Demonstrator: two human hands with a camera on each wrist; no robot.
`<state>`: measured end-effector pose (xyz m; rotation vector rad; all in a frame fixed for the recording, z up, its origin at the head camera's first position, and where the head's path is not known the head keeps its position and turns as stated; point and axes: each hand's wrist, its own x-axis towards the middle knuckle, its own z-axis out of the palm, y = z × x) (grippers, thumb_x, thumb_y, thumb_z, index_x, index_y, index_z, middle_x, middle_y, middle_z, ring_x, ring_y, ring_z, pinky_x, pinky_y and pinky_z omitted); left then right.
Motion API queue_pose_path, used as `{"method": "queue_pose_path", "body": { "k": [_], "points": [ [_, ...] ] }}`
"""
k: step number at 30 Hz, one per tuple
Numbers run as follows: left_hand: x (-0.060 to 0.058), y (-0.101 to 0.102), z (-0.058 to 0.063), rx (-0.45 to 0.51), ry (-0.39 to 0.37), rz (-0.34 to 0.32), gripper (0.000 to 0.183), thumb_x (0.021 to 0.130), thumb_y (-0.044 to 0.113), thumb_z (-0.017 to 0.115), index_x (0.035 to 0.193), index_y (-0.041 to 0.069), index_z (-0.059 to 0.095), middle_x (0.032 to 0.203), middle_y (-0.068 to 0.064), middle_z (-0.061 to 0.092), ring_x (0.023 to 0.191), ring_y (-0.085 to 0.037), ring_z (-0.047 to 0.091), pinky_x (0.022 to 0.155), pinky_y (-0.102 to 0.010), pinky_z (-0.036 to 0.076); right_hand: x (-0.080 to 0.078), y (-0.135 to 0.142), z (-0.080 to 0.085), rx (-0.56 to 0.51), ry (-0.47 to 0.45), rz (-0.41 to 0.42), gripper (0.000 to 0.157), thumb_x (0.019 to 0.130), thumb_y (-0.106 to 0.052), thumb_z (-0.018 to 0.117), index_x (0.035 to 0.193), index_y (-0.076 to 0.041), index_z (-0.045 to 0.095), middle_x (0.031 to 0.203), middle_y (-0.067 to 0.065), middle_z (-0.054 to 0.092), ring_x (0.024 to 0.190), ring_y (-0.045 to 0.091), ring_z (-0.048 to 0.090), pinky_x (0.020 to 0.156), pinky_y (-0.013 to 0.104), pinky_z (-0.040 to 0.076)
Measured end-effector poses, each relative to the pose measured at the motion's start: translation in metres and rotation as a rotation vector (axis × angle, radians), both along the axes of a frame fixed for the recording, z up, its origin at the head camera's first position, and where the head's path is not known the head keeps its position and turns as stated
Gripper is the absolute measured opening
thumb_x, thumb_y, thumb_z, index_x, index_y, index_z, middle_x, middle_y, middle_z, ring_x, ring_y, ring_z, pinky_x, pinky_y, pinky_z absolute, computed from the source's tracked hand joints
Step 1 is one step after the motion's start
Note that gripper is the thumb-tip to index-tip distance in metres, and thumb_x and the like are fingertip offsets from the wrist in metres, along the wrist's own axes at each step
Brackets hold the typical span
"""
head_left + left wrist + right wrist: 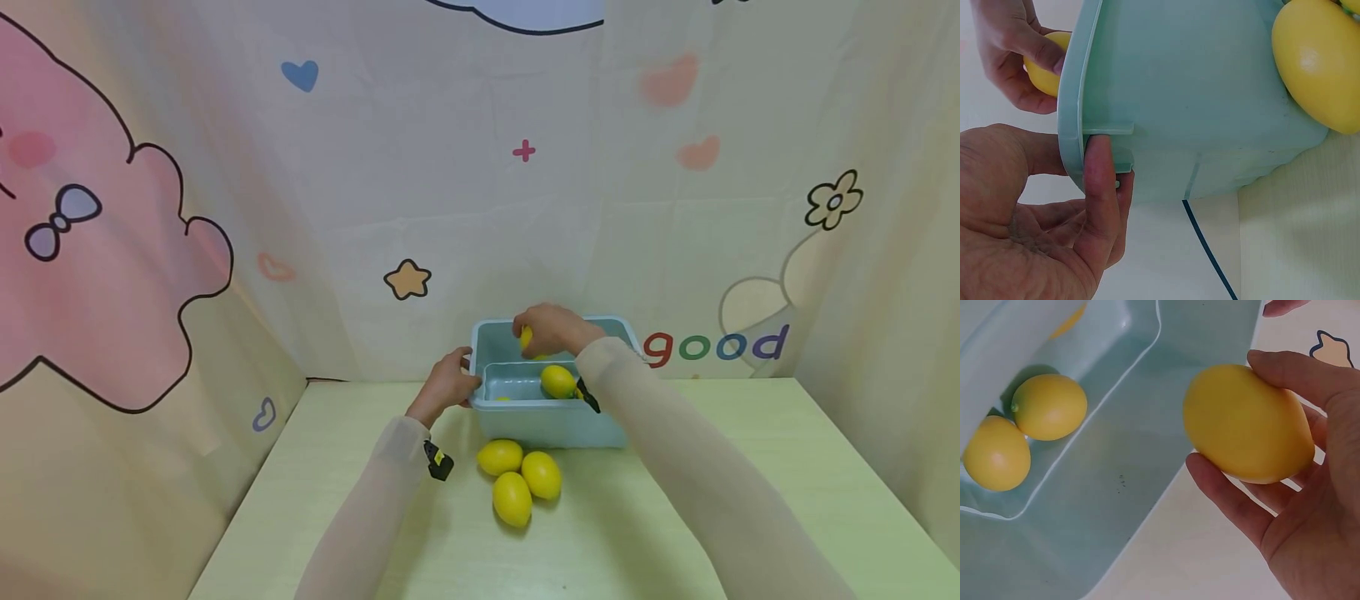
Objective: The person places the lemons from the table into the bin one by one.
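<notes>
My right hand (553, 327) holds a yellow lemon (1247, 425) between thumb and fingers, above the light blue plastic bin (551, 427). My left hand (450, 382) grips the bin's left rim, its fingers curled under the lip in the left wrist view. Inside the bin, the right wrist view shows a lemon (1050, 407) beside a second lemon (997, 453), with the edge of another lemon (1067, 322) farther along. On the table in front of the bin lie three more: a left lemon (500, 457), a right lemon (542, 475) and a nearer lemon (512, 500).
The bin stands on a pale green table (645, 533), close to its back edge. Behind rises a curtain (450, 167) printed with hearts, a star and the word "good". More printed cloth hangs along both sides.
</notes>
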<state>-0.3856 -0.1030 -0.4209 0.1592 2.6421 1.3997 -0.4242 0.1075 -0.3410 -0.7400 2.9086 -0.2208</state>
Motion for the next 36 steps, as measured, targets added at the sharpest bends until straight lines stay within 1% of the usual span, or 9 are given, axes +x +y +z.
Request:
{"method": "queue_pose_path", "body": {
  "k": [4,8,14,19,26,28,32,36],
  "points": [
    [0.001,0.000,0.000,-0.004,0.000,0.003,0.067,0.091,0.011,0.063,0.151,0.008,0.034,0.131,-0.020,0.054,0.082,-0.023,0.066,0.060,-0.028,0.061,-0.001,0.002,-0.002,0.007,-0.002,0.009,0.038,0.086,-0.025,0.072,0.122,-0.016,0.064,0.129,0.009,0.063,0.111,0.028,0.057,0.100,0.045,0.051],
    [0.000,0.000,0.001,-0.006,0.000,0.002,0.066,0.091,0.011,0.062,0.151,0.008,0.035,0.132,-0.020,0.054,0.082,-0.023,0.065,0.059,-0.027,0.061,0.000,0.004,-0.002,0.000,-0.017,-0.006,0.037,0.088,-0.025,0.071,0.123,-0.016,0.063,0.133,0.010,0.060,0.118,0.030,0.055,0.104,0.047,0.049],
    [0.000,0.000,0.001,-0.009,0.004,-0.004,0.065,0.091,0.011,0.062,0.150,0.007,0.035,0.133,-0.020,0.054,0.080,-0.022,0.065,0.059,-0.027,0.061,0.002,0.009,0.001,-0.014,-0.008,0.004,0.036,0.090,-0.026,0.069,0.124,-0.016,0.062,0.135,0.011,0.059,0.119,0.030,0.054,0.106,0.047,0.048],
    [0.000,0.001,0.000,-0.009,0.013,-0.008,0.065,0.091,0.009,0.062,0.150,0.006,0.035,0.133,-0.021,0.054,0.080,-0.022,0.066,0.058,-0.027,0.061,0.007,0.016,0.003,-0.038,0.014,0.022,0.037,0.091,-0.026,0.067,0.126,-0.015,0.062,0.136,0.013,0.058,0.120,0.031,0.054,0.107,0.048,0.047],
    [0.002,0.002,0.001,0.001,0.007,-0.002,0.065,0.090,0.009,0.062,0.150,0.007,0.035,0.133,-0.021,0.054,0.094,-0.036,0.068,0.058,-0.026,0.060,0.016,0.032,0.004,-0.078,0.098,0.019,0.037,0.092,-0.026,0.065,0.127,-0.014,0.061,0.130,0.010,0.060,0.112,0.029,0.057,0.101,0.047,0.051],
    [0.003,0.002,0.002,0.000,0.009,-0.002,0.065,0.090,0.009,0.062,0.150,0.007,0.035,0.133,-0.021,0.054,0.092,-0.035,0.068,0.057,-0.026,0.060,0.019,0.037,0.004,-0.095,0.114,0.010,0.038,0.092,-0.026,0.065,0.128,-0.013,0.061,0.128,0.010,0.060,0.111,0.029,0.057,0.101,0.047,0.051],
    [0.004,0.001,0.002,-0.003,0.013,0.001,0.065,0.090,0.009,0.062,0.150,0.006,0.036,0.134,-0.022,0.054,0.083,-0.026,0.067,0.058,-0.026,0.061,0.023,0.048,0.003,-0.128,0.141,-0.003,0.040,0.091,-0.024,0.065,0.129,-0.012,0.060,0.127,0.011,0.061,0.110,0.029,0.058,0.101,0.048,0.051],
    [0.003,0.002,0.002,0.002,0.009,0.001,0.065,0.091,0.009,0.062,0.150,0.007,0.036,0.134,-0.022,0.053,0.081,-0.023,0.065,0.059,-0.027,0.061,0.026,0.059,0.002,-0.143,0.151,-0.017,0.042,0.091,-0.026,0.066,0.130,-0.011,0.059,0.128,0.012,0.062,0.112,0.030,0.058,0.101,0.049,0.052]
  ]
}}
